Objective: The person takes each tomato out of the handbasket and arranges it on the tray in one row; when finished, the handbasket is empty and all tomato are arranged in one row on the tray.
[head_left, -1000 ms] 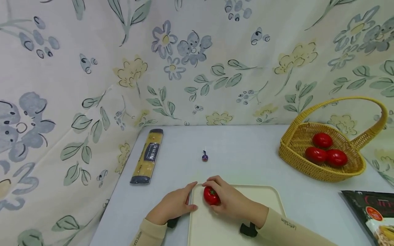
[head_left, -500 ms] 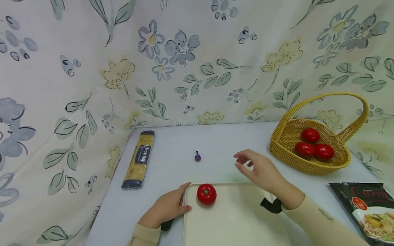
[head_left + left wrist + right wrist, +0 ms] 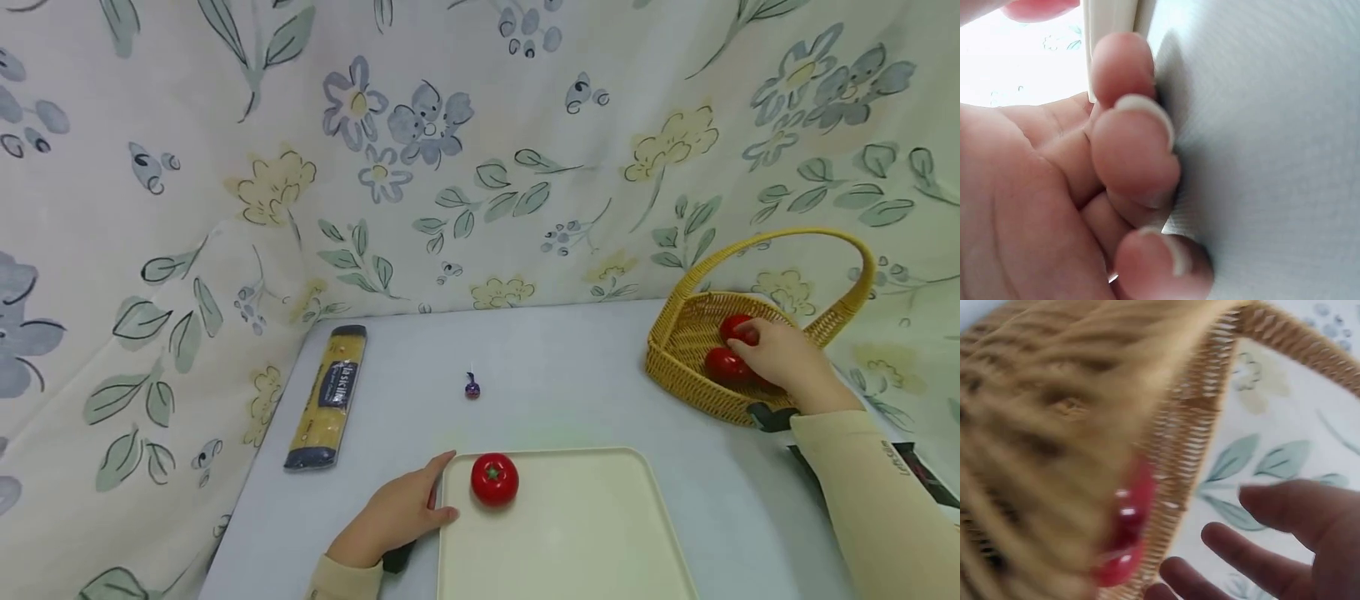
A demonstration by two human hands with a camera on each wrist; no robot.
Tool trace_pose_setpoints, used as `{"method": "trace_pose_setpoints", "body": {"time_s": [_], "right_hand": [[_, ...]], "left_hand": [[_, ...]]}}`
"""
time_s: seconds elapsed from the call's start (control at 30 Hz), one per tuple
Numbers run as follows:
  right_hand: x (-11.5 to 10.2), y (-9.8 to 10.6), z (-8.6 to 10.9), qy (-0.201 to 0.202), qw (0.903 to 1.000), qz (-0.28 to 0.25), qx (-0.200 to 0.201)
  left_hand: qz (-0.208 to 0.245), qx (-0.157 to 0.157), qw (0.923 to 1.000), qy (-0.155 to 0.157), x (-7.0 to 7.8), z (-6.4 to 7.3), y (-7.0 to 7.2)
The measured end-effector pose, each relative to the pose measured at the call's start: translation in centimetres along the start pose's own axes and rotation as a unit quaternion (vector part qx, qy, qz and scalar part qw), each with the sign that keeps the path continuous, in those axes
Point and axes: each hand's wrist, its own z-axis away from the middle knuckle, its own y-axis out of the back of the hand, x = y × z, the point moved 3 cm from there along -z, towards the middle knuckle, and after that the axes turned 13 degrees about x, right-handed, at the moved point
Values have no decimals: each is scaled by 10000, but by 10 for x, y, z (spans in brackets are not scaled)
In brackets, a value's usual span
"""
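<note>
My right hand (image 3: 783, 358) reaches over the yellow wicker basket (image 3: 663, 371), where red tomatoes (image 3: 723, 365) lie partly covered by it. In the right wrist view its fingers (image 3: 1254, 550) are spread with nothing between them, beside the basket's woven rim; glossy red tomatoes (image 3: 1125, 531) show past the rim. My left hand (image 3: 401, 508) rests at the left edge of a cream tray (image 3: 570, 525), thumb and forefinger at its rim. The left wrist view shows bent fingertips (image 3: 1132, 150) against the table surface. One tomato (image 3: 495, 480) sits in the tray's upper left corner.
A yellow pack of spaghetti (image 3: 327, 398) lies at the left of the table. A small purple-wrapped lollipop (image 3: 472, 387) is behind the tray. At the right, a dark food bag (image 3: 926, 475) is mostly hidden by the sleeve. A floral cloth (image 3: 480, 167) hangs behind.
My right hand has let go of the tomato on the tray and moved right and away to the basket. My left hand has stayed at the tray's edge. The head view has shifted slightly.
</note>
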Motion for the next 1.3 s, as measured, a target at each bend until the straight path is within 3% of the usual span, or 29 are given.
{"method": "trace_pose_setpoints", "body": {"time_s": [0.1,0.2,0.63,0.97,1.13,1.3], "right_hand": [[15,-16,-6,168,9977,219,-619],[21,-28,-9,238,9954,346,-864],[17,-42,-5,-178,9954,788,-510],[7,-48,-7,-141,9983,248,-515],[4,-47,-5,-96,9998,52,-176],[-6,-33,5,-166,9972,-335,641]], "left_hand": [[-49,22,10000,-5,-1,-1,0],[-85,43,10000,-8,-2,-2,1],[-70,-24,10000,26,0,-3,-1],[-130,-12,9999,56,-4,-3,-3],[-161,-27,9998,124,-5,-3,-3],[-105,12,9999,91,-3,-1,-2]]}}
